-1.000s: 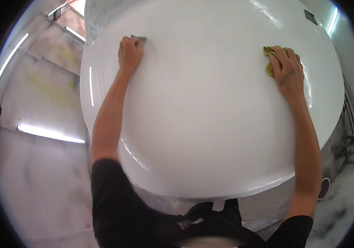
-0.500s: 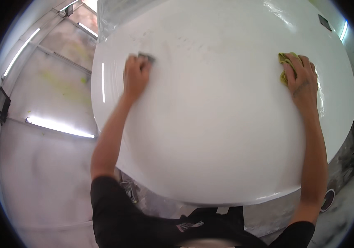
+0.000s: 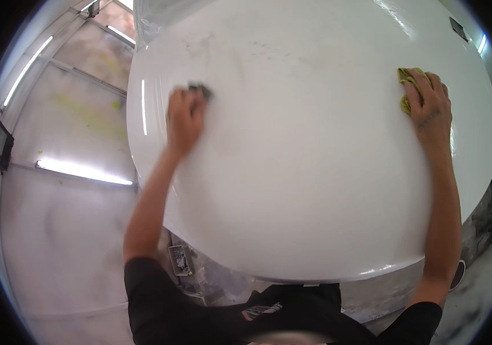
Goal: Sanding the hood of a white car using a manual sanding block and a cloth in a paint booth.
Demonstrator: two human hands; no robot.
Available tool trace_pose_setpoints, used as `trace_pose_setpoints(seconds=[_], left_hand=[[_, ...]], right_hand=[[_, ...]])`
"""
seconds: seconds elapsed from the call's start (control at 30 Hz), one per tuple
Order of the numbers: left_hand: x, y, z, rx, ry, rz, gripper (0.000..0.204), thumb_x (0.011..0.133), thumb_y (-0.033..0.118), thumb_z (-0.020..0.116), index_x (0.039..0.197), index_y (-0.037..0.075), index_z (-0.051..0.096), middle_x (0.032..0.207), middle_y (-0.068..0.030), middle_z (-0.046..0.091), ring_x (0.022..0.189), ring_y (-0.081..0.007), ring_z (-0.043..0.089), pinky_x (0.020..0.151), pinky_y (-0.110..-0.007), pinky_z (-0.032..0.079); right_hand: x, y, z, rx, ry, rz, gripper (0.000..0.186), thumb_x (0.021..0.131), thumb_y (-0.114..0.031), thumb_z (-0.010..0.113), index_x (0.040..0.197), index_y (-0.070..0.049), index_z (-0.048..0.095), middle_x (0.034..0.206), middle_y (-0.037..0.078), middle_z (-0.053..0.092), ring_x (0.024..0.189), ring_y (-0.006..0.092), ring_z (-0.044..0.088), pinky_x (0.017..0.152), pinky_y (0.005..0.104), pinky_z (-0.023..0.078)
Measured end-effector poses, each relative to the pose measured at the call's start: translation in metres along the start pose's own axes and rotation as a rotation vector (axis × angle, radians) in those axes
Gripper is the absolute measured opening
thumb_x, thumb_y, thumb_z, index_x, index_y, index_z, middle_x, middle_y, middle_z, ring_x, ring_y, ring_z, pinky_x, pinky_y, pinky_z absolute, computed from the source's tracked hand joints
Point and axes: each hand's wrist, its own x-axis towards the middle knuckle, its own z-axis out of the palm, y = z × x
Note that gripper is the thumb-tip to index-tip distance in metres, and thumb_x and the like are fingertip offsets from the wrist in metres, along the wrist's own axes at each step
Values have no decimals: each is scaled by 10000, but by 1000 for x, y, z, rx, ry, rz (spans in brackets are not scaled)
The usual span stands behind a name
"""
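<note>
A broad, glossy white panel, shaped like a car hood (image 3: 292, 190), fills the middle of the view. On its far left part, my left hand (image 3: 185, 122) is closed around a dark grey pad (image 3: 201, 90), pressed to the surface and slightly blurred. Over on the right, my right hand (image 3: 432, 106) grips a yellow-green cloth (image 3: 412, 80) that lies against the panel. Part of the cloth is hidden under the fingers. Faint smudges (image 3: 260, 45) mark the white surface farther away.
Clear plastic sheeting (image 3: 149, 23) covers the panel's far left edge. On the left stands a pale, paint-stained wall (image 3: 62, 230) with a lit tube lamp (image 3: 85, 173). A small tray (image 3: 180, 260) sits below the panel's near left edge.
My left hand has shifted slightly nearer and to the left with the pad. The right hand and its cloth appear a little farther right. The view has also shifted somewhat.
</note>
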Motion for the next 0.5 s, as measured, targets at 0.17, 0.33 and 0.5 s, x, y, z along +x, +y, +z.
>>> trace_pose_setpoints(seconds=[0.17, 0.33, 0.5], left_hand=[[180, -95, 89, 155, -49, -252, 225, 985, 202, 744, 1110, 23, 798, 1232, -208, 690, 1216, -420, 669, 1011, -513, 560], [35, -16, 30, 116, 25, -9, 259, 947, 155, 800, 1174, 32, 784, 1171, -187, 665, 1149, -391, 642, 927, -506, 558], [-46, -4, -11, -78, 33, 126, 185, 943, 77, 796, 1107, -4, 773, 1052, -175, 640, 1006, -371, 642, 880, -460, 536]], right_hand=[[0, -2, -7, 36, 13, 54, 322, 1078, -269, 680, 1356, -137, 773, 1339, 97, 709, 1267, 326, 664, 1072, 471, 552], [2, -6, -7, 54, 3, 12, 319, 1078, -276, 685, 1351, -136, 775, 1318, 89, 719, 1245, 323, 675, 1059, 463, 561], [2, -2, 0, 19, 4, 19, 324, 1083, -283, 675, 1351, -130, 772, 1322, 90, 716, 1247, 320, 674, 1070, 462, 558]])
